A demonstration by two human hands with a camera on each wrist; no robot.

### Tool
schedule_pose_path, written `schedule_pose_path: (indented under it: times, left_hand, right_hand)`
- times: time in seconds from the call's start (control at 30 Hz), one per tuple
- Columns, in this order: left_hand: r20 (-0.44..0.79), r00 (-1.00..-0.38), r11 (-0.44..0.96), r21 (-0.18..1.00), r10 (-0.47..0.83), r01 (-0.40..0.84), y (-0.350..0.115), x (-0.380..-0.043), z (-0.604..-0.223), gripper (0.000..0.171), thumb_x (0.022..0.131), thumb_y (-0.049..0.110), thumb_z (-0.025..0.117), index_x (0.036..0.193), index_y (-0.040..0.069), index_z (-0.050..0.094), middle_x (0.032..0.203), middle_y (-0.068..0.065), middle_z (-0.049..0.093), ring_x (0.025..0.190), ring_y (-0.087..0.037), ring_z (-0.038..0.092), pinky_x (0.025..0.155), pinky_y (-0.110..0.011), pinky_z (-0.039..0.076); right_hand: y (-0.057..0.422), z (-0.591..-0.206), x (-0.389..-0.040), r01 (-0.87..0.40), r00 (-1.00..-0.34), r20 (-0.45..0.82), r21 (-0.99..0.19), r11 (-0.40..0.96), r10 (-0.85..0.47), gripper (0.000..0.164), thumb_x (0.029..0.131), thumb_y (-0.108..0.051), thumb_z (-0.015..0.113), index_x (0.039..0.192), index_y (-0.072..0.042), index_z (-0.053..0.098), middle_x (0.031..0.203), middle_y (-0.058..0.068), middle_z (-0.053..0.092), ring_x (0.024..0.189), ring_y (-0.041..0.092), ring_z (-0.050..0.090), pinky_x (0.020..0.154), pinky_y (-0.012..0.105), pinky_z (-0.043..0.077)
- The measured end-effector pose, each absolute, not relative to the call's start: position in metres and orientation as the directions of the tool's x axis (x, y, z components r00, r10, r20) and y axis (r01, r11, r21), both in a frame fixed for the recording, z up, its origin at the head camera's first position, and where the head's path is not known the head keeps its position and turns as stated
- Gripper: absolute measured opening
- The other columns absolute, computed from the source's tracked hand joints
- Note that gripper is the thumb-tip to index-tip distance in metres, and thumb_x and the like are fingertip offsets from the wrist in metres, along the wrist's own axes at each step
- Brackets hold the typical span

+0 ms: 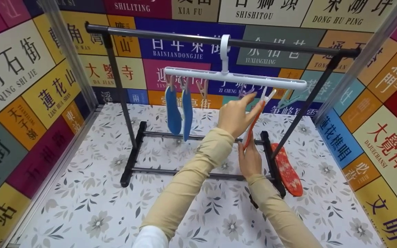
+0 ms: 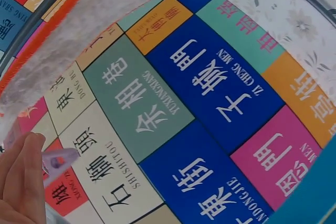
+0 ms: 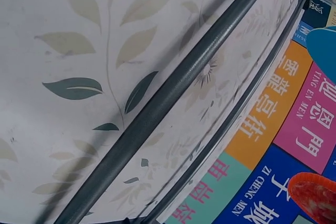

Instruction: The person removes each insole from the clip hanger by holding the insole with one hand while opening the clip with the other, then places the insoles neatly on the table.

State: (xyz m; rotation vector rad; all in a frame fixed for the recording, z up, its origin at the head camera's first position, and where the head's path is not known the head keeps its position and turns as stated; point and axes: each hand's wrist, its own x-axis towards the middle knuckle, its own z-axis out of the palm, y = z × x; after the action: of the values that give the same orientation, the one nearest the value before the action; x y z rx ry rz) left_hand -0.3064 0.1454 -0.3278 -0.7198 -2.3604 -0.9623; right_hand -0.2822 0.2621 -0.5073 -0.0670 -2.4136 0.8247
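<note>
Orange insole (image 1: 252, 125) upright beneath white clip (image 1: 266, 97)

I see a table (image 1: 91, 206) covered in a white cloth printed with grey flowers and leaves, hemmed in by walls of coloured sign panels on three sides. A black rack (image 1: 134, 148) stands on it, its two feet resting flat on the cloth and joined by two low crossbars; from my right wrist view, those bars (image 3: 173, 93) run diagonally just above the leaf print. A red insole (image 1: 288, 170) lies directly on the cloth, just beside the rack's right foot and touching it or nearly so; I cannot tell which. It lies flat, its patterned face up.
</note>
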Motion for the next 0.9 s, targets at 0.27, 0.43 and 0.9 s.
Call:
schedule_pose_path:
  times: [0.27,0.43,0.9]
  left_hand:
    - [0.577,-0.759,0.672,0.435,0.302,0.598,0.158,-0.307,-0.316,0.049,0.098,0.049,0.055,0.134,0.016,0.063,0.098,-0.002,0.077,0.058,-0.014,0.06,0.058,-0.028,0.052]
    - [0.545,-0.784,0.719,0.412,0.298,0.56,0.165,-0.306,-0.312,0.049,0.095,0.056,0.057,0.121,0.016,0.068,0.079,0.001,0.073,0.056,-0.011,0.058,0.054,-0.026,0.051]
    - [0.607,-0.744,0.701,0.4,0.28,0.59,0.167,-0.307,-0.315,0.039,0.098,0.048,0.055,0.082,0.015,0.066,0.066,0.002,0.066,0.056,-0.013,0.059,0.053,-0.029,0.048]
  right_hand:
    - [0.258,-0.508,-0.275,-0.122,-0.829,0.51,-0.565,0.816,0.229,0.053,0.102,-0.025,0.052,0.145,0.005,0.041,0.099,0.028,0.064,0.082,0.05,0.063,0.075,0.06,0.048]
    - [0.255,-0.514,-0.268,-0.161,-0.838,0.51,-0.571,0.805,0.194,0.053,0.102,-0.017,0.051,0.149,0.004,0.037,0.102,0.028,0.065,0.076,0.044,0.064,0.069,0.056,0.05]
    - [0.254,-0.522,-0.256,-0.146,-0.85,0.485,-0.594,0.791,0.207,0.052,0.105,-0.026,0.047,0.148,0.002,0.039,0.116,0.03,0.064,0.09,0.048,0.066,0.076,0.059,0.051]
